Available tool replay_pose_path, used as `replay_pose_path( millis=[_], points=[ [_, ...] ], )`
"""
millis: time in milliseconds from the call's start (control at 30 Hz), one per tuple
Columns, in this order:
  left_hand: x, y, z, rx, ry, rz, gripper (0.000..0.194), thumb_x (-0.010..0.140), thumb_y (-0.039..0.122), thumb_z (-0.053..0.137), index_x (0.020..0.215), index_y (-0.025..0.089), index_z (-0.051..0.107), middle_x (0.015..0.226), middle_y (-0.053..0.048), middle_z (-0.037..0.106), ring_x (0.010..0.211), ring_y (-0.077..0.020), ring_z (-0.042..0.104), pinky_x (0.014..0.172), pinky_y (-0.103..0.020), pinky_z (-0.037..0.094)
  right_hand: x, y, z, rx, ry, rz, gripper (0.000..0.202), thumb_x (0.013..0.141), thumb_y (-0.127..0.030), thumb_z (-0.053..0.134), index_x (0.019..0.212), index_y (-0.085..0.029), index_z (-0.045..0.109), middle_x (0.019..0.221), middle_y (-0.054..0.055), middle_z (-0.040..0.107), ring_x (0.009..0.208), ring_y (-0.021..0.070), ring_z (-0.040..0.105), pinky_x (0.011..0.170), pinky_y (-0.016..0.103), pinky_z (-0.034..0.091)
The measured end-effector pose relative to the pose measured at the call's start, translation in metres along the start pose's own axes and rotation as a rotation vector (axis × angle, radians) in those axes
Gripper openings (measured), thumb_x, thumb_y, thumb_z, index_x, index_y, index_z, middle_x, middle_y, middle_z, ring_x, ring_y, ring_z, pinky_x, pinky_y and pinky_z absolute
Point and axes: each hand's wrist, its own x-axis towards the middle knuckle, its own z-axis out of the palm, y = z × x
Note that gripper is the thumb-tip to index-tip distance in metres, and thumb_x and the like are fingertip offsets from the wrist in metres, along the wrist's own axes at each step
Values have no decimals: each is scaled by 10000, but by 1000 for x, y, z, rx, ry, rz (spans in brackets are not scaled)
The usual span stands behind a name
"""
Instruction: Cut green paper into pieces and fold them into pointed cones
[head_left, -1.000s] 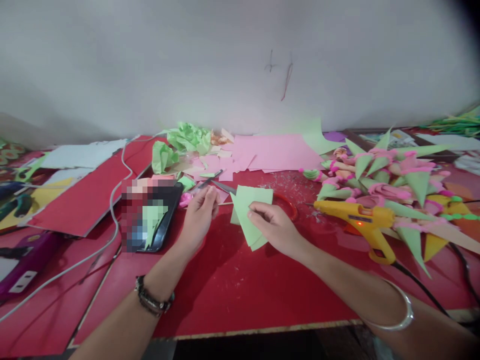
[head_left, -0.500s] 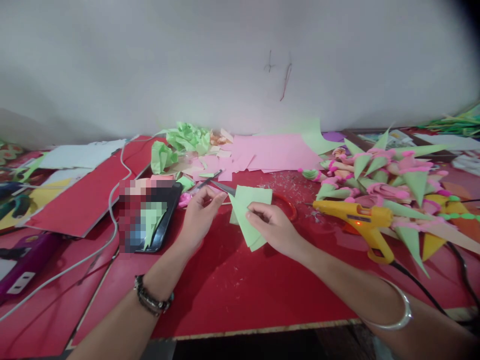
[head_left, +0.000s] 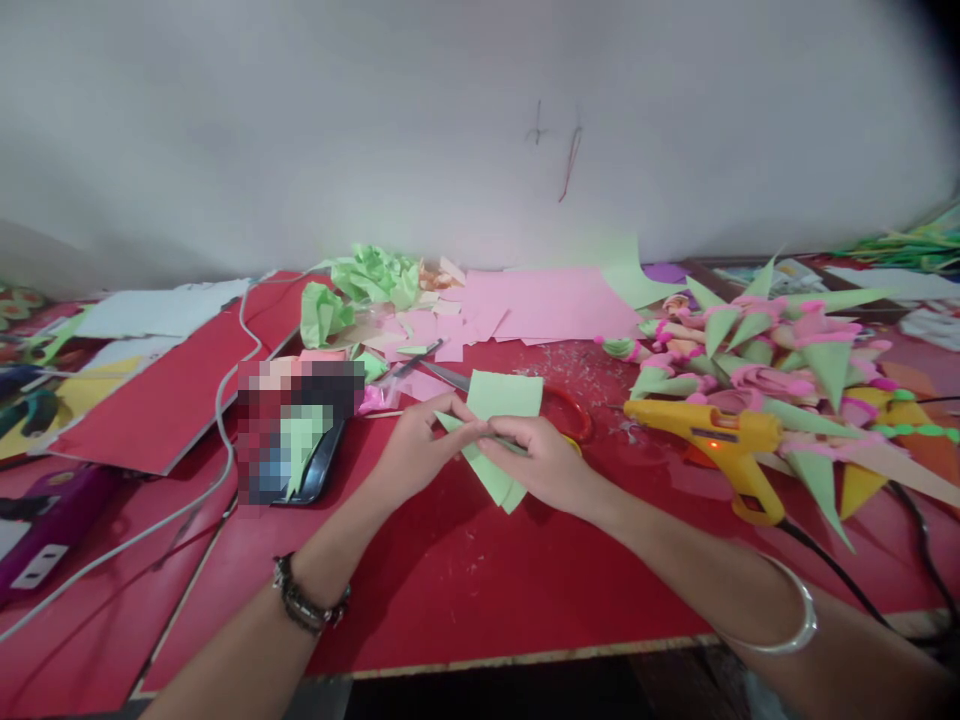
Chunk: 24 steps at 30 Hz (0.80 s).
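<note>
Both my hands meet over light green paper in front of me. My left hand [head_left: 424, 445] is closed, thumb and fingers pinching a narrow green paper piece [head_left: 450, 423] whose pointed end shows beside them. My right hand [head_left: 544, 462] is closed on the same piece, its fingertips touching those of my left. Most of that piece is hidden by the fingers. Under them lie several green paper sheets [head_left: 506, 393], stacked with pointed lower ends. Behind these, a pair of scissors [head_left: 568, 410] with red handles is partly covered.
To the right, a yellow glue gun [head_left: 705, 430] with a glowing light lies before a heap of pink and green paper flowers [head_left: 757, 350]. A dark phone-like object [head_left: 319, 480], partly pixelated, is at left. Pink sheets [head_left: 547, 305] and crumpled green paper [head_left: 375, 275] lie near the wall.
My left hand has moved right and down to meet my right hand. Both now pinch the green piece, whose pointed end shows at the left. My right hand has shifted slightly.
</note>
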Motion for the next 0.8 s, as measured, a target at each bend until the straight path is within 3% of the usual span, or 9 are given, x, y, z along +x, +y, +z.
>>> replay_pose_path(
  millis=[167,367,567,800],
  points=[
    [2,-2,-5,92,103,-60,194,720,312,596,595,175,538,402,72,456,361,-72,416,424,-189,314,-1,0,0,22,-5,-3,253,825,-272,396,588,-188,365,559,-55,296,530,83,299,489,215,245],
    [3,0,-8,92,211,-39,326,736,309,579,460,170,473,361,64,439,334,-61,372,404,-194,291,-1,-1,-1,63,-21,-15,296,837,-285,385,569,-197,299,554,-58,257,524,82,281,492,223,237],
    [7,-1,-20,2,470,-36,339,788,309,522,483,164,486,375,63,396,360,-52,331,400,-191,262,-1,0,-2,107,-8,-30,289,835,-269,387,568,-199,303,563,-58,259,517,83,264,486,231,223],
    [5,-5,-14,-72,408,-73,391,853,379,420,536,164,498,363,53,373,363,-59,315,408,-206,247,-1,-1,-1,112,35,2,283,834,-281,385,573,-195,319,569,-54,259,535,86,277,494,231,230]
  ],
)
